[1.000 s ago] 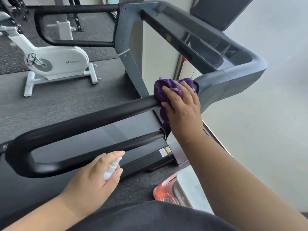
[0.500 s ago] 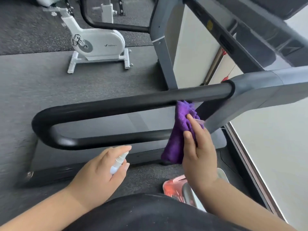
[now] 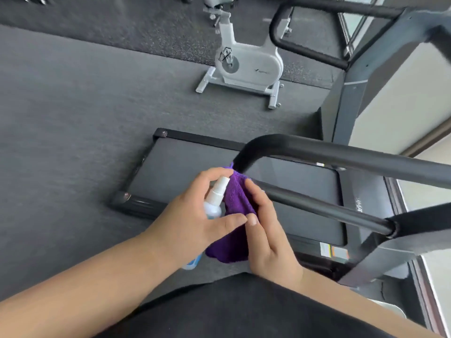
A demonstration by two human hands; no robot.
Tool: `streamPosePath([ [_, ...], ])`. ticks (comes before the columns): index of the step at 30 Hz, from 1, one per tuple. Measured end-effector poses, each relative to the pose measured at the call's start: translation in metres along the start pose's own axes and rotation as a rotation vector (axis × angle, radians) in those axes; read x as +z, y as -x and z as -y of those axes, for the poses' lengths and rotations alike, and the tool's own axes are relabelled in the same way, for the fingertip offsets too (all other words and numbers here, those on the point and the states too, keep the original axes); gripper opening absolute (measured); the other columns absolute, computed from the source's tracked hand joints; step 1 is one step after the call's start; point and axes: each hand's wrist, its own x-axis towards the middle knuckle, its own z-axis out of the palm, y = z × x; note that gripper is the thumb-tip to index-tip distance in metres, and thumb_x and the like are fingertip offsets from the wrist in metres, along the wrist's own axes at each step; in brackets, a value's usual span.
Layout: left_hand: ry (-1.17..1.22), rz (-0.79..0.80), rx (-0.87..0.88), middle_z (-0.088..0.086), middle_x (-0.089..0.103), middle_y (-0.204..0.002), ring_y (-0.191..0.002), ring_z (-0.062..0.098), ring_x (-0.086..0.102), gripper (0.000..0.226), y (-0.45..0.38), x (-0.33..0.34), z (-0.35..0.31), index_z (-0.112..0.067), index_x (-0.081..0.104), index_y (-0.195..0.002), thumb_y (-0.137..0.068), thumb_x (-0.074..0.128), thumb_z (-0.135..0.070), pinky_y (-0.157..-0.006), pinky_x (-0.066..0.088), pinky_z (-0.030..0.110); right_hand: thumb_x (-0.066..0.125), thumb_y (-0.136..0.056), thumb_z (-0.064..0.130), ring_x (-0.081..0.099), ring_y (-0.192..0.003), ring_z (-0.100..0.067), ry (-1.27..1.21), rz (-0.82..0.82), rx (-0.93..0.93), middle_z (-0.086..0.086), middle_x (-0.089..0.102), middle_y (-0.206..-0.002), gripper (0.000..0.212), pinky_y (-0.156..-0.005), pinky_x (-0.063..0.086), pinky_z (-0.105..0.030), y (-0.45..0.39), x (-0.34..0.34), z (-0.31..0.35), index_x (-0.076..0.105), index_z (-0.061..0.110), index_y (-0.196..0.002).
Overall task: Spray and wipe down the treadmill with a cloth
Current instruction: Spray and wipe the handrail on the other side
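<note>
Gripping spray bottle (image 3: 214,198) in left hand (image 3: 192,223), right hand (image 3: 266,230) clutching purple cloth (image 3: 234,203), treadmill (image 3: 305,191) lettering blurred

This is a gym. A treadmill (image 3: 244,191) and a white exercise bike (image 3: 246,64) stand on dark rubber flooring (image 3: 73,118).

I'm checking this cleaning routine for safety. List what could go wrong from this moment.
1. The spray bottle in the left hand has its nozzle right against the purple cloth; mist could hit the fingers of the right hand holding the cloth, or drift toward the face.
2. Both hands are busy above the treadmill belt; the bottle could slip and drop onto it.
3. Overspray could leave the belt slippery.
</note>
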Motion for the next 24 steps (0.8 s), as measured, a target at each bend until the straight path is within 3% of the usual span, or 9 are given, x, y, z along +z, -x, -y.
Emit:
streamPosePath([
  [3,-0.024,-0.048,-0.046,-0.030,0.063,-0.092,-0.079,-0.002,0.063,0.061,0.021,-0.067,0.039,-0.066,0.043,-0.115,-0.072,0.078,-0.040,-0.064,0.044,0.007,0.033,-0.102,0.025,0.026,-0.147,-0.007,-0.081,0.080,-0.028,0.022,0.031,-0.156,0.054,-0.114,0.023,-0.016,-0.012,0.079,0.015,0.018,0.030,-0.153],
  [5,-0.045,-0.053,-0.073,-0.023,0.064,-0.084,-0.069,0.003,0.062,0.059,0.032,-0.114,0.062,-0.065,0.043,-0.113,-0.073,0.074,-0.035,-0.058,0.046,0.012,0.038,-0.099,0.030,0.029,-0.143,0.001,-0.142,0.057,0.037,0.030,0.034,-0.151,0.059,-0.109,0.026,-0.009,-0.019,0.132,0.027,0.015,0.050,-0.149],
  [8,-0.017,-0.036,-0.076,-0.023,0.062,-0.076,-0.060,0.001,0.057,0.058,0.048,-0.182,0.088,-0.063,0.045,-0.114,-0.074,0.071,-0.031,-0.054,0.044,0.010,0.062,-0.084,0.051,0.032,-0.139,0.008,-0.314,-0.043,0.251,0.036,0.027,-0.151,0.078,-0.110,0.038,-0.023,-0.036,0.193,0.041,0.010,0.073,-0.137],
  [11,0.104,-0.015,-0.041,-0.018,0.066,-0.088,-0.070,-0.002,0.060,0.058,0.053,-0.236,0.107,-0.058,0.048,-0.115,-0.075,0.072,-0.024,-0.064,0.047,0.008,0.068,-0.082,0.050,0.048,-0.136,-0.017,-0.610,0.094,0.487,0.008,0.042,-0.154,0.098,-0.110,0.039,-0.054,-0.059,0.233,0.050,0.004,0.042,-0.156],
  [13,0.172,-0.011,-0.035,-0.012,0.068,-0.093,-0.080,0.002,0.063,0.057,0.053,-0.261,0.118,-0.056,0.050,-0.117,-0.072,0.072,-0.028,-0.073,0.051,0.014,0.061,-0.090,0.041,0.046,-0.137,-0.033,-0.741,0.238,0.469,-0.011,0.047,-0.150,0.080,-0.112,0.035,-0.056,-0.074,0.258,0.058,0.020,0.023,-0.157],
  [16,0.182,-0.059,-0.063,-0.011,0.070,-0.095,-0.087,0.009,0.067,0.057,0.045,-0.289,0.140,-0.053,0.050,-0.119,-0.071,0.073,-0.033,-0.081,0.055,0.026,0.074,-0.086,0.035,0.049,-0.134,-0.034,-0.764,0.150,0.474,-0.013,0.051,-0.146,0.080,-0.112,0.037,-0.055,-0.095,0.291,0.062,0.031,0.022,-0.153],
  [19,0.078,-0.121,-0.108,-0.017,0.068,-0.096,-0.086,0.011,0.067,0.055,0.030,-0.313,0.160,-0.058,0.048,-0.117,-0.073,0.072,-0.036,-0.081,0.055,0.033,0.076,-0.081,0.035,0.063,-0.120,-0.022,-0.596,0.020,0.411,0.002,0.066,-0.130,0.075,-0.102,0.050,-0.043,-0.120,0.313,0.054,0.037,0.046,-0.145],
  [21,0.019,-0.128,-0.108,-0.027,0.064,-0.096,-0.083,0.004,0.065,0.054,0.015,-0.327,0.173,-0.060,0.046,-0.115,-0.075,0.074,-0.037,-0.073,0.052,0.020,0.078,-0.080,0.041,0.063,-0.119,-0.013,-0.458,0.038,0.348,0.011,0.067,-0.128,0.076,-0.103,0.049,-0.037,-0.137,0.325,0.049,0.034,0.061,-0.138],
  [24,-0.042,-0.120,-0.103,-0.037,0.059,-0.093,-0.082,-0.007,0.061,0.054,-0.016,-0.348,0.192,-0.061,0.045,-0.113,-0.080,0.074,-0.030,-0.061,0.042,0.005,0.077,-0.081,0.044,0.059,-0.120,0.001,-0.286,0.058,0.285,0.029,0.061,-0.127,0.084,-0.098,0.046,-0.017,-0.169,0.349,0.042,0.022,0.064,-0.142],
])
